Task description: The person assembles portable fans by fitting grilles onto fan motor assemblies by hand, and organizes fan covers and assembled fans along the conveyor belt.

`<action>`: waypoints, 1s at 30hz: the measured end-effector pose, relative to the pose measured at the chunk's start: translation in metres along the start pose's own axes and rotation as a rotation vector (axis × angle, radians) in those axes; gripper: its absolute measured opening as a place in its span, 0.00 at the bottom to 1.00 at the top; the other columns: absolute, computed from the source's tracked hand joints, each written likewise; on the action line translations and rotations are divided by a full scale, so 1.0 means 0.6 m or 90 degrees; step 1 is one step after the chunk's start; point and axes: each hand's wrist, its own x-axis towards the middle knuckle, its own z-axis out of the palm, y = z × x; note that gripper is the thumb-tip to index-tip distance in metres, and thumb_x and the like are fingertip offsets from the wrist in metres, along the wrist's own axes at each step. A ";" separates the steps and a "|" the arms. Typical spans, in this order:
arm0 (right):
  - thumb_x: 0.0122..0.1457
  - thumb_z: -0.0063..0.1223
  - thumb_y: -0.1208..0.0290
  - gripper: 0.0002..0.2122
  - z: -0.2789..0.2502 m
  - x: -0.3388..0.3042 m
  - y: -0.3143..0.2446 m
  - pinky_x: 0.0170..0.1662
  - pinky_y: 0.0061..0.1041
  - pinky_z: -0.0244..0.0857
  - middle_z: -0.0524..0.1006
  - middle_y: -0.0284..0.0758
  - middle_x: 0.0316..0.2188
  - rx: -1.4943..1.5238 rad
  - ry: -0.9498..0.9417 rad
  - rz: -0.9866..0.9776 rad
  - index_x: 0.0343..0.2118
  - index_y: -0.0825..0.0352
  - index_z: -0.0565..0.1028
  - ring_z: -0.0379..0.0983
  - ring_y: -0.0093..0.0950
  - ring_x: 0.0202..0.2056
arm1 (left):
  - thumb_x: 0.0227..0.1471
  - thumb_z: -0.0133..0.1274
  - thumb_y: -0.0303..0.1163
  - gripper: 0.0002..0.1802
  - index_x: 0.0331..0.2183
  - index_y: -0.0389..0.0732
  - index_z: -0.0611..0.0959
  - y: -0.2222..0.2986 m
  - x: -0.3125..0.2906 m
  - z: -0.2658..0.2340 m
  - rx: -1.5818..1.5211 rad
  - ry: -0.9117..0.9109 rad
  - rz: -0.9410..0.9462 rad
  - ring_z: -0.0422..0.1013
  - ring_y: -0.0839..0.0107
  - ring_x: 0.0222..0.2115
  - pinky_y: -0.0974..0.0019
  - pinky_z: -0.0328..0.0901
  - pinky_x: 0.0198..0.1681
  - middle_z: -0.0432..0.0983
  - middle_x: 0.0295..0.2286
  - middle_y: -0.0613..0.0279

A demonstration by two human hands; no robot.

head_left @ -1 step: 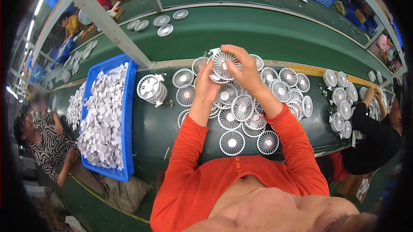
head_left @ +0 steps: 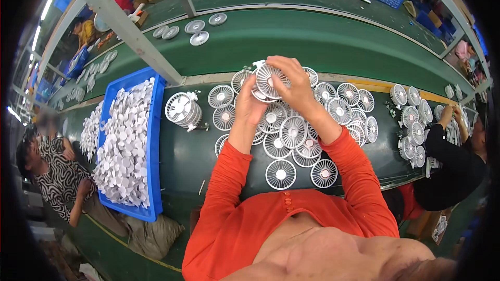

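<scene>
Both my hands hold a small fan up over the far part of the work table. Its round white slotted grille (head_left: 269, 80) faces up, and a white tab shows at its upper left. Closed round the lower left side is my left hand (head_left: 251, 105). From the right, my right hand (head_left: 296, 84) grips the grille, its fingers over the top edge and its thumb on the front. Below my hands lie several loose round white grilles (head_left: 293, 132), some overlapping. My palms hide the fan's underside.
To the left stands a blue tray (head_left: 154, 150) of small white discs. Beside it is a stack of white fan parts (head_left: 183, 110). A green conveyor belt (head_left: 312, 46) carries grey round covers (head_left: 199, 38). A grey post (head_left: 120, 25) rises at left. Co-workers sit on both sides.
The fan in my hands has tilted very slightly, and my hands have shifted a little with it. My grip looks the same.
</scene>
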 end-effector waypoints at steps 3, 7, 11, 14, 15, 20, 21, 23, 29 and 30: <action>0.49 0.56 0.74 0.19 -0.002 -0.007 0.005 0.51 0.35 0.64 0.73 0.40 0.48 -0.086 -0.058 -0.016 0.47 0.66 0.74 0.69 0.41 0.48 | 0.58 0.48 0.45 0.23 0.51 0.43 0.72 0.004 -0.004 0.005 -0.040 -0.011 -0.021 0.69 0.64 0.49 0.53 0.64 0.52 0.72 0.48 0.60; 0.46 0.62 0.66 0.32 0.006 -0.019 0.010 0.57 0.43 0.56 0.60 0.43 0.59 -0.061 -0.175 -0.029 0.57 0.63 0.64 0.59 0.45 0.56 | 0.63 0.38 0.47 0.24 0.52 0.41 0.71 0.009 -0.006 0.009 -0.018 -0.038 0.006 0.68 0.63 0.50 0.53 0.64 0.53 0.71 0.49 0.59; 0.44 0.64 0.53 0.42 0.023 -0.027 0.009 0.59 0.44 0.54 0.54 0.47 0.61 -0.075 -0.230 -0.013 0.61 0.64 0.57 0.56 0.48 0.58 | 0.64 0.35 0.46 0.23 0.51 0.40 0.71 0.016 -0.003 -0.011 0.027 -0.015 0.054 0.70 0.63 0.48 0.56 0.65 0.52 0.71 0.48 0.57; 0.47 0.56 0.42 0.45 0.041 -0.048 0.028 0.61 0.44 0.52 0.53 0.51 0.61 0.012 -0.208 0.062 0.63 0.65 0.52 0.52 0.51 0.61 | 0.65 0.34 0.46 0.21 0.48 0.41 0.69 0.006 -0.003 -0.006 0.061 0.032 0.121 0.71 0.65 0.46 0.59 0.66 0.50 0.72 0.45 0.58; 0.49 0.55 0.41 0.45 0.050 -0.053 0.025 0.61 0.42 0.52 0.53 0.52 0.61 0.064 -0.198 0.088 0.63 0.66 0.51 0.53 0.51 0.61 | 0.65 0.34 0.46 0.20 0.48 0.42 0.69 0.004 -0.008 0.000 0.085 0.055 0.161 0.71 0.66 0.45 0.59 0.66 0.50 0.72 0.44 0.58; 0.58 0.47 0.57 0.35 0.070 -0.058 -0.009 0.59 0.33 0.55 0.62 0.48 0.57 0.365 -0.152 0.254 0.63 0.68 0.48 0.61 0.38 0.58 | 0.66 0.33 0.41 0.18 0.50 0.40 0.67 -0.022 -0.028 0.022 0.373 0.071 0.378 0.66 0.71 0.48 0.65 0.61 0.51 0.68 0.46 0.59; 0.58 0.42 0.61 0.32 0.069 -0.057 -0.014 0.59 0.33 0.54 0.63 0.46 0.56 0.349 -0.148 0.258 0.63 0.67 0.50 0.62 0.37 0.57 | 0.66 0.33 0.41 0.19 0.50 0.39 0.66 -0.032 -0.022 0.008 0.512 0.083 0.466 0.65 0.71 0.48 0.66 0.60 0.52 0.67 0.47 0.58; 0.60 0.41 0.58 0.30 0.074 -0.053 -0.022 0.60 0.32 0.53 0.63 0.45 0.57 0.402 -0.133 0.292 0.62 0.66 0.51 0.60 0.35 0.58 | 0.66 0.34 0.40 0.20 0.51 0.35 0.65 -0.042 -0.035 0.018 0.659 0.159 0.516 0.64 0.67 0.48 0.63 0.59 0.52 0.65 0.48 0.54; 0.58 0.46 0.61 0.31 0.045 -0.048 -0.014 0.60 0.31 0.53 0.63 0.47 0.56 0.444 -0.169 0.332 0.61 0.70 0.53 0.60 0.37 0.59 | 0.64 0.37 0.38 0.19 0.51 0.36 0.61 -0.031 -0.018 0.004 0.607 0.031 0.511 0.64 0.63 0.50 0.59 0.59 0.54 0.63 0.49 0.49; 0.57 0.47 0.62 0.31 0.023 -0.045 -0.010 0.61 0.32 0.52 0.62 0.48 0.57 0.403 -0.213 0.339 0.61 0.70 0.53 0.58 0.39 0.60 | 0.63 0.37 0.37 0.19 0.50 0.36 0.61 -0.032 -0.019 0.012 0.568 0.012 0.492 0.64 0.62 0.50 0.58 0.60 0.53 0.63 0.49 0.49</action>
